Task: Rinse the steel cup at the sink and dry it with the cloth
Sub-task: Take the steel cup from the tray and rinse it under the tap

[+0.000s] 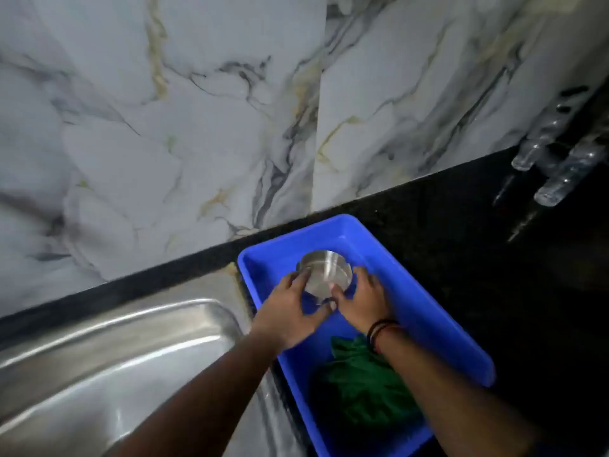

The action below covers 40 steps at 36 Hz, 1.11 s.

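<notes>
A shiny steel cup (324,272) lies tilted in the far half of a blue plastic tray (425,311), its mouth or base facing me. My left hand (290,311) grips its left side and my right hand (362,298) grips its right side, fingers curled on the rim. A crumpled dark green cloth (359,387) lies in the near half of the tray, partly under my right forearm. The steel sink (108,354) sits to the left of the tray.
The tray stands on a black stone counter (494,258) against a marble-patterned wall (197,110). Two clear glass or plastic objects (557,166) lie on the counter at the far right. No tap is in view.
</notes>
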Motion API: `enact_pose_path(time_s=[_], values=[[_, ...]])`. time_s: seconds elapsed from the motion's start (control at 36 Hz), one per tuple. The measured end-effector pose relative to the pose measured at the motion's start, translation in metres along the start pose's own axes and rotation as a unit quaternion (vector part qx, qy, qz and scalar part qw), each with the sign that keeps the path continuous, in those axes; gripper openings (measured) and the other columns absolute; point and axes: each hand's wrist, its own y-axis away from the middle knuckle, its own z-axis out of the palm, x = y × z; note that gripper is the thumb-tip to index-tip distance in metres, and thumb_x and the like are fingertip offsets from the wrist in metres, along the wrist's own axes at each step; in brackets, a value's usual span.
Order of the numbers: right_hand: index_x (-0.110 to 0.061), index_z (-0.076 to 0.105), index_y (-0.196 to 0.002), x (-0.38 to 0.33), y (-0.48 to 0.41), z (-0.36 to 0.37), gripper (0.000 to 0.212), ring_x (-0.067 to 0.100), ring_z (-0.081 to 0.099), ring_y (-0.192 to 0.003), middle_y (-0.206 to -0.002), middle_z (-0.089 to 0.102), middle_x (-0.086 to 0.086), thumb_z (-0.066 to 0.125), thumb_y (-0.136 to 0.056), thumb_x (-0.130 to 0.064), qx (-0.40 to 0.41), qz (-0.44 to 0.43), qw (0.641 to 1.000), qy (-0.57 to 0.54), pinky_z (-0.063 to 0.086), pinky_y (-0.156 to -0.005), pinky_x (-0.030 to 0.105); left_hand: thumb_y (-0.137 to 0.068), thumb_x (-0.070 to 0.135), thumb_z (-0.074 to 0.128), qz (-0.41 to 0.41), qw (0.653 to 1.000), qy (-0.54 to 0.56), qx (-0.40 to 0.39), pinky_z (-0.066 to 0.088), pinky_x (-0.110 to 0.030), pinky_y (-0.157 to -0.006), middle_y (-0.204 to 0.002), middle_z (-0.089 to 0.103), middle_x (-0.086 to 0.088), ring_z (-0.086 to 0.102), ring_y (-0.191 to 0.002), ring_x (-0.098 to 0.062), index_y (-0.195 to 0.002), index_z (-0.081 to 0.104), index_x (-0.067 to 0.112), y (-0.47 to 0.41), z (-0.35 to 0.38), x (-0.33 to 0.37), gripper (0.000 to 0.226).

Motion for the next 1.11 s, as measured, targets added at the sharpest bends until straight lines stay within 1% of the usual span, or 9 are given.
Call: enact_pose_path(time_s=[0.19, 0.42, 0.56, 0.69, 0.75, 0.81, 0.89, 1.0, 1.11], values=[[-0.012, 0.046, -0.112, 0.009, -0.034, 0.027, 0.044, 0.041, 0.061, -0.098, -0.108, 0.064, 0.021, 0.059, -0.082, -0.041, -0.050, 0.105, 0.992, -0.043, 0.049, -0.073, 0.040, -0.070, 0.085, 0.045, -0.030, 0.999, -0.004, 0.028, 0.042, -0.028, -0.093, -0.145, 0.048, 0.000, 0.049, -0.128, -0.019, -0.142, 0.045, 0.024, -0.011, 0.027, -0.007, 0.095], [-0.008, 0.057, -0.108, -0.011, -0.035, 0.021, 0.027, 0.044, 0.058, -0.101, -0.109, 0.064, 0.024, 0.049, -0.083, -0.013, -0.013, 0.098, 0.995, -0.027, 0.048, -0.079, 0.042, -0.076, 0.067, 0.063, -0.099, 0.965, 0.230, 0.081, 0.030, -0.022, -0.103, -0.130, 0.047, 0.014, 0.043, -0.124, 0.000, -0.141, 0.050, 0.026, -0.011, -0.015, -0.014, 0.078], [-0.013, 0.059, -0.101, -0.079, -0.015, 0.003, 0.022, 0.040, 0.062, -0.084, -0.088, 0.066, 0.016, 0.044, -0.085, -0.009, -0.010, -0.032, 0.996, -0.079, 0.047, -0.062, 0.037, -0.085, 0.056, 0.062, -0.161, 0.854, 0.477, 0.134, 0.045, -0.018, -0.089, -0.114, 0.071, 0.016, 0.063, -0.107, -0.002, -0.112, 0.070, 0.037, 0.011, -0.078, -0.032, 0.034], [-0.018, 0.061, -0.107, -0.190, 0.029, 0.014, 0.028, 0.033, 0.062, -0.079, -0.077, 0.067, 0.009, 0.044, -0.086, -0.010, -0.117, -0.208, 0.966, -0.099, 0.052, -0.070, 0.039, -0.085, 0.075, 0.044, -0.168, 0.650, 0.739, 0.052, 0.054, -0.044, -0.086, -0.118, 0.073, -0.010, 0.069, -0.106, -0.026, -0.117, 0.072, 0.020, 0.058, -0.139, -0.081, 0.069], [-0.016, 0.062, -0.108, -0.233, 0.047, 0.028, 0.029, 0.027, 0.061, -0.079, -0.077, 0.066, 0.008, 0.045, -0.085, -0.011, -0.161, -0.265, 0.947, -0.081, 0.051, -0.076, 0.040, -0.076, 0.080, 0.053, -0.154, 0.581, 0.797, 0.062, 0.059, -0.040, -0.063, -0.115, 0.071, -0.013, 0.068, -0.100, -0.031, -0.121, 0.069, 0.017, 0.084, -0.159, -0.104, 0.079], [-0.018, 0.063, -0.110, -0.271, 0.066, 0.041, 0.032, 0.020, 0.060, -0.083, -0.084, 0.068, 0.008, 0.045, -0.084, -0.012, -0.205, -0.299, 0.929, -0.079, 0.049, -0.077, 0.031, -0.067, 0.082, 0.063, -0.140, 0.526, 0.836, 0.073, 0.060, -0.041, -0.066, -0.126, 0.061, -0.017, 0.057, -0.112, -0.038, -0.133, 0.059, 0.014, 0.110, -0.177, -0.126, 0.095], [-0.024, 0.061, -0.115, -0.314, 0.091, 0.063, 0.037, 0.020, 0.064, -0.088, -0.089, 0.071, 0.009, 0.046, -0.084, -0.013, -0.250, -0.348, 0.902, -0.041, 0.041, -0.073, 0.019, -0.060, 0.080, 0.071, -0.125, 0.487, 0.859, 0.095, 0.043, -0.061, -0.102, -0.132, 0.061, -0.019, 0.055, -0.121, -0.041, -0.134, 0.059, 0.013, 0.145, -0.200, -0.155, 0.101], [-0.027, 0.054, -0.082, -0.350, 0.115, 0.085, 0.005, 0.029, 0.058, -0.065, -0.056, 0.048, -0.007, 0.049, -0.083, -0.027, -0.229, -0.422, 0.876, 0.045, 0.040, -0.061, 0.025, -0.063, 0.070, 0.074, -0.080, 0.449, 0.886, 0.084, 0.049, -0.067, -0.085, -0.119, 0.069, -0.022, 0.064, -0.108, -0.043, -0.122, 0.068, 0.012, 0.178, -0.222, -0.179, 0.083], [-0.030, 0.066, -0.066, -0.374, 0.121, 0.084, 0.041, 0.011, 0.049, -0.047, -0.043, 0.047, -0.007, 0.045, -0.080, -0.063, -0.066, -0.412, 0.909, -0.009, 0.047, -0.053, 0.026, -0.069, 0.070, 0.067, -0.032, 0.438, 0.898, 0.019, 0.037, -0.072, -0.096, -0.130, 0.062, -0.022, 0.055, -0.119, -0.046, -0.130, 0.062, 0.013, 0.188, -0.234, -0.192, 0.083]])
